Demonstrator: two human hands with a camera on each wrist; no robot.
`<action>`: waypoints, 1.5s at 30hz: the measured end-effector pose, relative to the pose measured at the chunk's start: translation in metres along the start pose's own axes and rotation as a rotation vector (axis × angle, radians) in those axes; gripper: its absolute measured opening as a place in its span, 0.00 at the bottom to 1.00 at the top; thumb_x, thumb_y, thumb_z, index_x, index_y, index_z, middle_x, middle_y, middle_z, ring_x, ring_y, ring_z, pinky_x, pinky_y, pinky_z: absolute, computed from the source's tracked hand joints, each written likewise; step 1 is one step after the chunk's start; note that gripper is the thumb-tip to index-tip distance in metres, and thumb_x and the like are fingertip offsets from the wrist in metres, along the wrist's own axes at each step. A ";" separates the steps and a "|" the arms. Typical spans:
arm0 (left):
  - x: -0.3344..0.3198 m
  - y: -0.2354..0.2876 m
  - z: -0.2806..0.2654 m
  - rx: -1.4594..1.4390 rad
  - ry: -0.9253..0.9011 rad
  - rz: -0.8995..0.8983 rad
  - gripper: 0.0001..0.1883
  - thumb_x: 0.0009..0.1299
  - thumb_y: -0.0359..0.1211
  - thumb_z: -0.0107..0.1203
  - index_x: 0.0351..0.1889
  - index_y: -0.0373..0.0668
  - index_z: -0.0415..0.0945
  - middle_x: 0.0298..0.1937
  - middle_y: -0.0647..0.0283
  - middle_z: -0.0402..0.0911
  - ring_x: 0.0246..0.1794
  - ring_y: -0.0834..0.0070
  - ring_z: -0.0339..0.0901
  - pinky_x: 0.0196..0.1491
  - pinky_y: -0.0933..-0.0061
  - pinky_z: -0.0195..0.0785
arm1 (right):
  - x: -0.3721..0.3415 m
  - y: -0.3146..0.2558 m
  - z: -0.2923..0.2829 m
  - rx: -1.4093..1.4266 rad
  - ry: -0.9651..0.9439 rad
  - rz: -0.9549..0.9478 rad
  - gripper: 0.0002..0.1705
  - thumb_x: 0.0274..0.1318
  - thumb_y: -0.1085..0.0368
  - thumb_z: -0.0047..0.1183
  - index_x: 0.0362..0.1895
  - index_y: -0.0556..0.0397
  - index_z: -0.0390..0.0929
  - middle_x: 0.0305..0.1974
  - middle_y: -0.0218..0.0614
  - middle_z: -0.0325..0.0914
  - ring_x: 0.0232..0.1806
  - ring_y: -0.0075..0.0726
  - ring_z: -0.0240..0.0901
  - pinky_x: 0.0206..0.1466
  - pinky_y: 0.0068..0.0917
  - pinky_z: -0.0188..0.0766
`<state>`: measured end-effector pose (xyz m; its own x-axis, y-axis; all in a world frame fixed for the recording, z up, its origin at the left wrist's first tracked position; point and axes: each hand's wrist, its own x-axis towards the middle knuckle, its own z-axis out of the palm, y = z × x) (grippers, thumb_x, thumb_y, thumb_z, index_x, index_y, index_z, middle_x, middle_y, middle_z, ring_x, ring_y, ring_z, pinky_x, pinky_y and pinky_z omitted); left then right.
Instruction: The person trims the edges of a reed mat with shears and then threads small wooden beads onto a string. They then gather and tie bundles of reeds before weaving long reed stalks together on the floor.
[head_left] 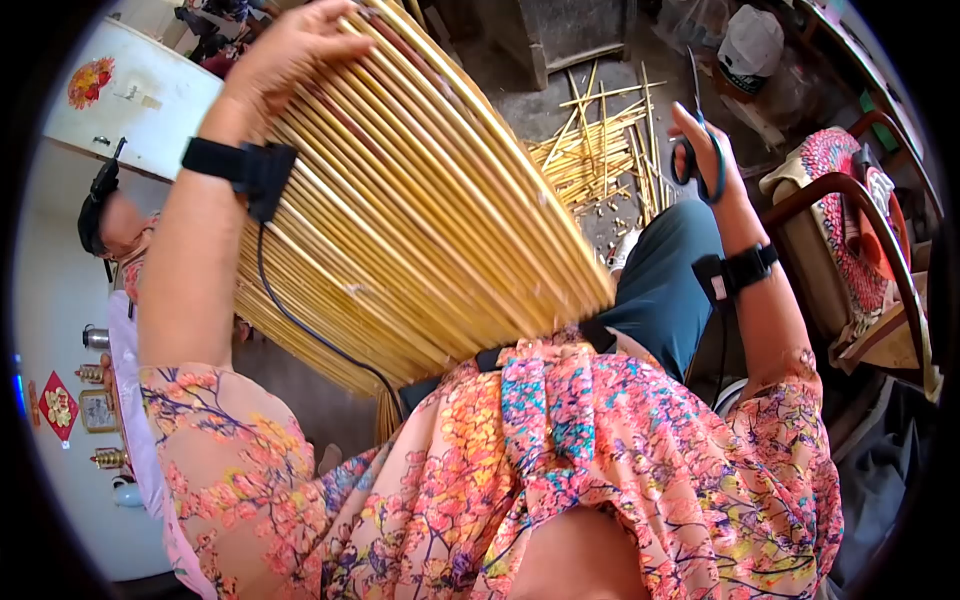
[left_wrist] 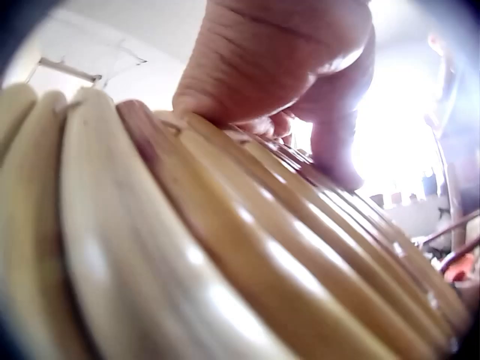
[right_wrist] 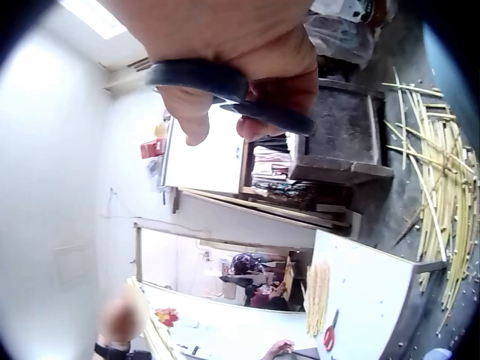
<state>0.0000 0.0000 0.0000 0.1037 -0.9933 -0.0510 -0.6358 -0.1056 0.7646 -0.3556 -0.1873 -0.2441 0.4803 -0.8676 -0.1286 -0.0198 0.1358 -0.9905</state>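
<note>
A broad mat of golden reed stalks (head_left: 420, 200), laid side by side, slants across the lap in the head view. My left hand (head_left: 300, 55) grips it at its upper edge. Close up in the left wrist view, glossy rounded stalks (left_wrist: 247, 217) fill the lower part, and the left hand (left_wrist: 285, 64) bears on them with its fingers bent over. Off to the right of the mat, my right hand (head_left: 718, 150) holds scissors (right_wrist: 199, 76) with fingers through the dark handle loops. Their blades point up, away from the mat.
Loose cut stalks (head_left: 600, 150) and short bits lie scattered on the floor beyond the knee. A wooden-armed chair (head_left: 850, 190) with a patterned cushion stands at right. Another person (head_left: 120, 225) is at the left. Red scissors (right_wrist: 330, 335) lie on a white table.
</note>
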 end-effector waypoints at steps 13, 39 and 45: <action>-0.151 0.010 -0.183 -0.268 0.791 0.076 0.23 0.61 0.37 0.59 0.51 0.37 0.68 0.47 0.56 0.76 0.46 0.68 0.76 0.45 0.68 0.74 | 0.009 0.124 0.041 -0.083 -0.315 0.080 0.27 0.50 0.42 0.50 0.14 0.52 0.72 0.13 0.33 0.71 0.14 0.24 0.65 0.19 0.21 0.59; -0.160 -0.070 0.135 0.146 0.644 1.092 0.09 0.68 0.39 0.45 0.44 0.48 0.66 0.51 0.55 0.70 0.59 0.62 0.64 0.63 0.53 0.51 | 0.009 0.060 0.047 0.937 -0.539 0.418 0.21 0.56 0.60 0.43 0.46 0.65 0.71 0.38 0.48 0.78 0.34 0.42 0.78 0.36 0.30 0.79; -0.198 -0.151 0.209 -0.709 0.594 0.114 0.32 0.70 0.32 0.40 0.69 0.40 0.37 0.72 0.59 0.40 0.71 0.70 0.40 0.69 0.71 0.35 | 0.065 0.086 0.035 0.602 -0.532 0.250 0.14 0.49 0.64 0.46 0.36 0.64 0.72 0.29 0.45 0.78 0.24 0.37 0.77 0.30 0.27 0.78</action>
<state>-0.0842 0.2024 -0.2397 0.5679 -0.7884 0.2363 -0.0711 0.2390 0.9684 -0.2953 -0.2146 -0.3358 0.8764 -0.4570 -0.1518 0.2176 0.6569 -0.7219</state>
